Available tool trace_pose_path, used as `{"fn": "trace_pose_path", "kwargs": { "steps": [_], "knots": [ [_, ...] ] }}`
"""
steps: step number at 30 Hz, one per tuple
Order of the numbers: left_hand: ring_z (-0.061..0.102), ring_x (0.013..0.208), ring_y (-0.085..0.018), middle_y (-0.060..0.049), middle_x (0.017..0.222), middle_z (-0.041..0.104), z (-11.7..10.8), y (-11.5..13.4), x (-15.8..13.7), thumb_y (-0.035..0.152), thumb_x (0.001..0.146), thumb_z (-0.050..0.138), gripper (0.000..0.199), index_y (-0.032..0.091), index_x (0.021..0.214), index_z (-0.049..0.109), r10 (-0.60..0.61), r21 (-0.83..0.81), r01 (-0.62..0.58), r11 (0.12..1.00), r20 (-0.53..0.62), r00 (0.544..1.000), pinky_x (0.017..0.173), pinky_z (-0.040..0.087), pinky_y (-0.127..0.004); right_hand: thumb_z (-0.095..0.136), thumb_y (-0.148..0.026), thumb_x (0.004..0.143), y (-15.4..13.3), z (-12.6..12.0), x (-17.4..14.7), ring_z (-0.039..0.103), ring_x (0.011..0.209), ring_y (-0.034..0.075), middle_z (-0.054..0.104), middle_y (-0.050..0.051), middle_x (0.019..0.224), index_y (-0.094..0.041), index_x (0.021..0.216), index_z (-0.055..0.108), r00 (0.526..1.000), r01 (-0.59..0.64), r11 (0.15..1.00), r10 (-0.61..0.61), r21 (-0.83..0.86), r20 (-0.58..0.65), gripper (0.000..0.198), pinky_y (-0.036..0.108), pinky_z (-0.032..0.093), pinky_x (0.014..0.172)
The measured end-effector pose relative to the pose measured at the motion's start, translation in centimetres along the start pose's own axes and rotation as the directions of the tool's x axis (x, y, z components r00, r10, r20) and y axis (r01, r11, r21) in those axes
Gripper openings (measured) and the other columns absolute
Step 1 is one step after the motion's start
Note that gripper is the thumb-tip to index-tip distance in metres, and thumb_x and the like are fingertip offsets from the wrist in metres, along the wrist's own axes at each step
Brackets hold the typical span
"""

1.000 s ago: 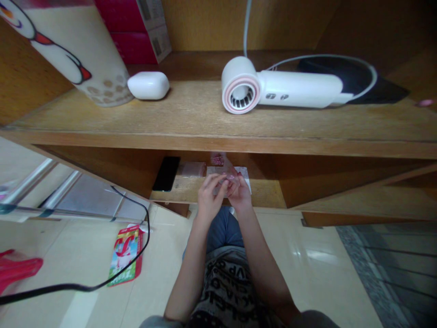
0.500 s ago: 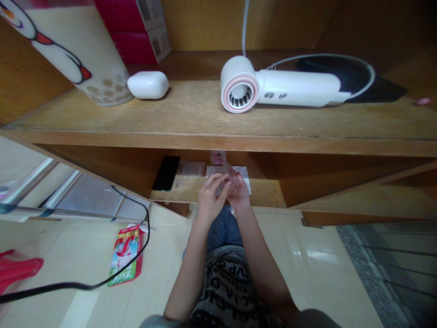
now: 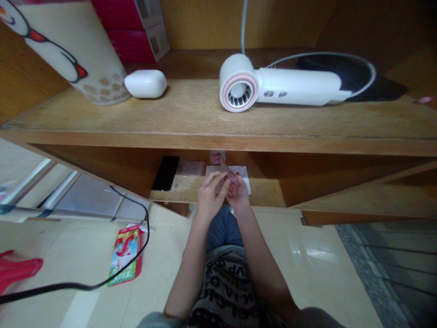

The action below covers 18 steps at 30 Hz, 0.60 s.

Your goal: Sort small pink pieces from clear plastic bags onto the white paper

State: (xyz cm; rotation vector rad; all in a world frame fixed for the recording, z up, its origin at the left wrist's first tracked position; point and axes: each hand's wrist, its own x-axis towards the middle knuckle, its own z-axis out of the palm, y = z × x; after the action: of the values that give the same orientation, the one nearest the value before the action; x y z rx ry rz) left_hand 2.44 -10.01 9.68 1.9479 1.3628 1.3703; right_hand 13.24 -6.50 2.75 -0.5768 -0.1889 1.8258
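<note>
Over the lower shelf my left hand (image 3: 210, 193) and my right hand (image 3: 238, 195) meet at the fingertips. Between them is a small clear, pinkish plastic bag (image 3: 229, 173), its end sticking up and away from me. My right hand is closed around the bag's near part. The left fingers are bent, with thumb and fingertips at the bag; what exactly they pinch is too small to make out. Beneath the hands lies a white sheet of paper (image 3: 244, 173). Behind them is a clear packet of pink beads (image 3: 217, 158), partly covered by the bag.
Left of my hands lie clear plastic packets (image 3: 193, 168) and a black phone (image 3: 165, 173). The upper shelf edge (image 3: 218, 141) overhangs them, carrying a white hair dryer (image 3: 293, 86), a white earbud case (image 3: 146, 84) and a bubble tea cup (image 3: 92, 59). A black cable (image 3: 119, 272) hangs at left.
The bag's upright end has tilted slightly left and lower, in front of the bead packet. The left thumb and fingers have shifted a little at the bag. The rest has stayed put.
</note>
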Motion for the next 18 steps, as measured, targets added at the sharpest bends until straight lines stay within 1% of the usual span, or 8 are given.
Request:
{"fn": "trace_pose_path", "kwargs": {
  "steps": [3, 6, 8, 10, 11, 13, 15, 18],
  "knots": [
    [0.057, 0.090, -0.014, -0.006, 0.099, 0.059, -0.2, -0.1, 0.3, 0.026, 0.084, 0.052, 0.024, 0.019, 0.105, 0.060, -0.004, 0.002, 0.004, 1.000, -0.010, 1.000, 0.078, 0.049, -0.028, 0.050, -0.035, 0.081, 0.0, -0.1, 0.1, 0.043, 0.036, 0.005, 0.054, -0.006, 0.050, -0.019, 0.072, 0.053, 0.998, -0.047, 0.995, 0.051, 0.092, -0.036, 0.019, 0.014, 0.028, 0.030],
    [0.058, 0.089, -0.014, -0.006, 0.097, 0.060, -0.4, -0.2, 0.5, 0.025, 0.083, 0.052, 0.022, 0.019, 0.102, 0.061, -0.010, 0.004, 0.010, 1.000, -0.046, 0.999, 0.076, 0.049, -0.027, 0.049, -0.034, 0.082, 0.1, -0.1, 0.1, 0.033, 0.033, 0.003, 0.048, -0.007, 0.049, -0.019, 0.072, 0.051, 0.997, -0.072, 0.988, 0.072, 0.138, 0.001, 0.018, 0.013, 0.024, 0.029],
    [0.058, 0.086, -0.013, -0.005, 0.092, 0.061, -0.4, -0.2, 0.7, 0.026, 0.082, 0.054, 0.018, 0.019, 0.097, 0.062, -0.031, -0.001, 0.031, 1.000, -0.107, 0.994, 0.073, 0.049, -0.026, 0.049, -0.032, 0.082, 0.0, -0.1, 0.0, 0.030, 0.033, 0.003, 0.044, -0.008, 0.048, -0.018, 0.070, 0.049, 0.997, -0.079, 0.984, 0.073, 0.158, 0.039, 0.019, 0.013, 0.023, 0.029],
    [0.058, 0.082, -0.013, -0.004, 0.086, 0.061, -0.3, -0.5, 0.8, 0.026, 0.080, 0.057, 0.014, 0.018, 0.089, 0.063, -0.089, -0.046, 0.080, 0.996, -0.228, 0.970, 0.069, 0.048, -0.024, 0.048, -0.031, 0.083, -0.1, -0.1, -0.1, 0.027, 0.033, 0.003, 0.040, -0.009, 0.048, -0.018, 0.068, 0.048, 0.995, -0.090, 0.982, 0.080, 0.169, 0.064, 0.019, 0.013, 0.022, 0.029],
    [0.058, 0.079, -0.012, -0.003, 0.084, 0.060, -0.2, -0.8, 0.9, 0.027, 0.078, 0.058, 0.012, 0.017, 0.085, 0.062, -0.136, -0.094, 0.112, 0.989, -0.304, 0.943, 0.066, 0.048, -0.023, 0.047, -0.030, 0.084, -0.2, -0.1, -0.2, 0.026, 0.033, 0.003, 0.038, -0.009, 0.047, -0.018, 0.068, 0.048, 0.994, -0.095, 0.980, 0.083, 0.174, 0.074, 0.020, 0.013, 0.021, 0.028],
    [0.058, 0.073, -0.011, -0.002, 0.081, 0.059, -0.2, -1.6, 1.2, 0.026, 0.076, 0.060, 0.011, 0.016, 0.081, 0.059, -0.252, -0.223, 0.167, 0.960, -0.442, 0.861, 0.063, 0.047, -0.022, 0.045, -0.028, 0.085, -0.4, -0.2, -0.3, 0.025, 0.033, 0.003, 0.036, -0.009, 0.047, -0.018, 0.068, 0.049, 0.992, -0.099, 0.978, 0.084, 0.183, 0.092, 0.020, 0.012, 0.021, 0.029],
    [0.058, 0.067, -0.009, -0.001, 0.077, 0.059, -0.5, -2.7, 1.6, 0.025, 0.074, 0.060, 0.012, 0.015, 0.080, 0.055, -0.357, -0.336, 0.199, 0.920, -0.519, 0.776, 0.061, 0.046, -0.021, 0.044, -0.028, 0.085, -0.5, -0.3, -0.3, 0.025, 0.033, 0.003, 0.036, -0.009, 0.048, -0.018, 0.067, 0.049, 0.991, -0.099, 0.976, 0.079, 0.193, 0.110, 0.021, 0.011, 0.022, 0.029],
    [0.059, 0.068, -0.010, 0.000, 0.074, 0.057, -1.5, -4.8, 2.5, 0.022, 0.072, 0.059, 0.011, 0.015, 0.077, 0.052, -0.459, -0.448, 0.198, 0.872, -0.605, 0.651, 0.059, 0.045, -0.020, 0.046, -0.027, 0.084, -0.7, -0.5, -0.4, 0.027, 0.034, 0.003, 0.037, -0.008, 0.049, -0.018, 0.066, 0.049, 0.990, -0.092, 0.975, 0.068, 0.201, 0.122, 0.020, 0.011, 0.023, 0.030]
  ]
}}
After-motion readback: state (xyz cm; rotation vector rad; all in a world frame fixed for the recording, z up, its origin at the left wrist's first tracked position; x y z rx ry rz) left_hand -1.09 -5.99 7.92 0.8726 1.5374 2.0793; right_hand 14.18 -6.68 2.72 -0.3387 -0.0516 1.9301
